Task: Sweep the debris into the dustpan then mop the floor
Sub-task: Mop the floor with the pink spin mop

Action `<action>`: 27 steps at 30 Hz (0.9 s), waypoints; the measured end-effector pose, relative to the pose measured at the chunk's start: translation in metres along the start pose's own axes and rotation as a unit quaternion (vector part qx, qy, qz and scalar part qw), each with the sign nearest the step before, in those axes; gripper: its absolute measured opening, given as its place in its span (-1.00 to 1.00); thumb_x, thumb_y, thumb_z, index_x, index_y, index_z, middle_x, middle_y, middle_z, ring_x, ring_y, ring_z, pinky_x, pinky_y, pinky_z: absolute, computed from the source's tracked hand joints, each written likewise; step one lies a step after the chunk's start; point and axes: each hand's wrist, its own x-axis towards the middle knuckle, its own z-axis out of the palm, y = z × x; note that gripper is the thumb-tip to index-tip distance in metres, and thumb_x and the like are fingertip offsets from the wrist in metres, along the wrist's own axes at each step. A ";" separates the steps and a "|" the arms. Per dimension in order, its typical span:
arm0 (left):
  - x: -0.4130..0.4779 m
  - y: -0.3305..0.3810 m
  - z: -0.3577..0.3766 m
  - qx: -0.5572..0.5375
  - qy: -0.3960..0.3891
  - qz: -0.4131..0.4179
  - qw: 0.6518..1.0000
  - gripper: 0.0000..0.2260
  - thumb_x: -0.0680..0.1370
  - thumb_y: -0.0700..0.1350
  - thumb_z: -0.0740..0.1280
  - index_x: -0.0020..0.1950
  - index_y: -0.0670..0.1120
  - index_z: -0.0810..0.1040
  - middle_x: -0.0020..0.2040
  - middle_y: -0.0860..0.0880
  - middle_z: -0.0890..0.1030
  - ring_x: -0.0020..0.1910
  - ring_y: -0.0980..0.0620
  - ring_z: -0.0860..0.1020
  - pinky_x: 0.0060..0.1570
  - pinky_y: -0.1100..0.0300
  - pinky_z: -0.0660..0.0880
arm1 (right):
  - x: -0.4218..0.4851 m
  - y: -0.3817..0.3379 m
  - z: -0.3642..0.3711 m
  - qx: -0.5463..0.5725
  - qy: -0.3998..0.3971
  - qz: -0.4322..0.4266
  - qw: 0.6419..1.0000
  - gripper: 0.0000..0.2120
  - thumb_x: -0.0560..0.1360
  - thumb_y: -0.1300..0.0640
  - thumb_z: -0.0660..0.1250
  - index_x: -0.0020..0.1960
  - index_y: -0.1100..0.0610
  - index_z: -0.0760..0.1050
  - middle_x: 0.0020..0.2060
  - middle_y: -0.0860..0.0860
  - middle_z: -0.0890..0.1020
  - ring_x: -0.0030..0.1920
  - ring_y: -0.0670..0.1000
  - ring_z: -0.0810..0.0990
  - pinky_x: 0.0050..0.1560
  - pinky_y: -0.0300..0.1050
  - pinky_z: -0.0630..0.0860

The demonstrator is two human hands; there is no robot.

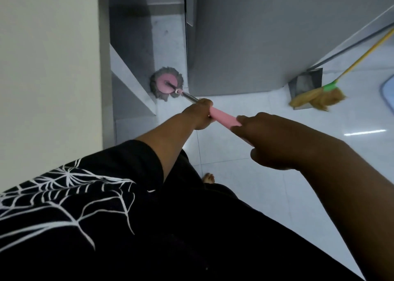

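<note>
Mop head is down flat in the narrow gap beside the grey cabinet, my left hand wrapped low on the pink handle, presumably to steer, right hand gripping its top to push, broom and dustpan parked aside.

Pink round mop pressed on the white floor, straw broom lying across the grey dustpan

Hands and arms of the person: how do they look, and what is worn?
The left hand and right hand are bare, without gloves or watch. Both forearms are bare too. The left arm has a black sleeve with white spider-web print.
</note>
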 end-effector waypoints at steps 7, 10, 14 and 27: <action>-0.014 0.011 0.010 0.012 -0.012 0.043 0.999 -0.65 0.56 0.06 0.31 0.23 -0.11 0.37 0.36 -0.18 0.39 0.17 -0.19 0.53 0.13 -0.09 0.51 | -0.031 -0.011 0.011 -0.004 0.042 0.034 0.999 -0.62 0.50 0.26 0.20 0.30 0.10 0.42 0.18 0.08 0.52 -0.06 0.08 0.59 -0.07 -0.05 0.58; -0.008 -0.007 0.003 -0.003 0.006 0.053 0.999 -0.62 0.57 0.06 0.31 0.27 -0.10 0.34 0.25 -0.12 0.44 0.11 -0.15 0.54 0.13 -0.10 0.52 | -0.017 -0.019 0.010 -0.007 0.071 0.046 0.996 -0.65 0.50 0.24 0.21 0.28 0.11 0.45 0.17 0.10 0.53 -0.10 0.09 0.61 -0.11 -0.07 0.58; -0.001 -0.042 0.000 -0.008 0.003 0.040 0.999 -0.59 0.55 0.03 0.34 0.29 -0.12 0.32 0.28 -0.11 0.42 0.11 -0.15 0.53 0.13 -0.10 0.50 | 0.013 -0.037 0.022 -0.005 0.060 0.027 0.998 -0.55 0.54 0.25 0.25 0.43 0.18 0.33 0.32 0.18 0.45 0.06 0.11 0.60 0.07 -0.08 0.56; -0.010 -0.066 0.021 0.005 -0.008 0.023 1.000 -0.39 0.55 -0.02 0.37 0.51 -0.14 0.19 0.50 -0.10 0.23 0.33 -0.19 0.44 0.29 -0.01 0.39 | 0.027 -0.066 0.060 0.003 0.037 0.049 0.998 -0.38 0.52 0.27 0.29 0.52 0.28 0.14 0.47 0.29 0.24 0.23 0.17 0.52 0.12 -0.01 0.54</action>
